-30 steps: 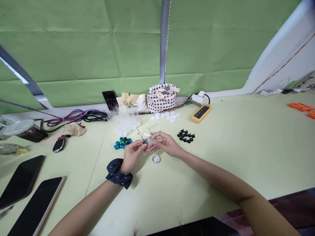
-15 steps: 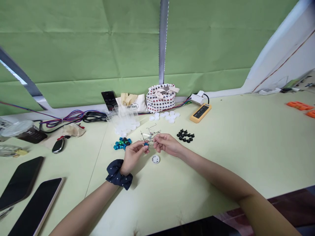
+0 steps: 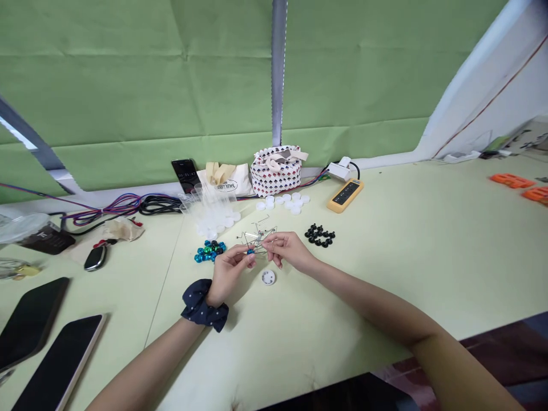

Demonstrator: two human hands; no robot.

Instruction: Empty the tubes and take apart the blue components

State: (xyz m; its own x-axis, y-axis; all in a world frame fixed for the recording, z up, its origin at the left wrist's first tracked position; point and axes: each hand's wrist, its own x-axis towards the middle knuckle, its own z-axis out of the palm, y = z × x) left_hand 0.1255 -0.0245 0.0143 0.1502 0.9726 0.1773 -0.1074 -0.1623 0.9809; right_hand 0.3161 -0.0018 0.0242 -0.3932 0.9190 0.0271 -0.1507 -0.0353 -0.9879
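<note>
A pale green tabletop [image 3: 406,268] fills the lower frame. At centre, the left hand [image 3: 229,269], its grip pinched narrow, holds a round blue bead [image 3: 249,251] on a tangle of thin silver wire pins [image 3: 258,235]. The right hand [image 3: 289,250], also pinched narrow, holds the tangle from the other side. Glossy teal and black beads [image 3: 209,251] lie just left.

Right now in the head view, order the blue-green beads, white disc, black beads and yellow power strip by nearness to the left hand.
From the left hand:
1. Blue-green glossy beads, ahead-left
2. White round disc, right
3. Black beads, farther right
4. Yellow power strip, back right
</note>
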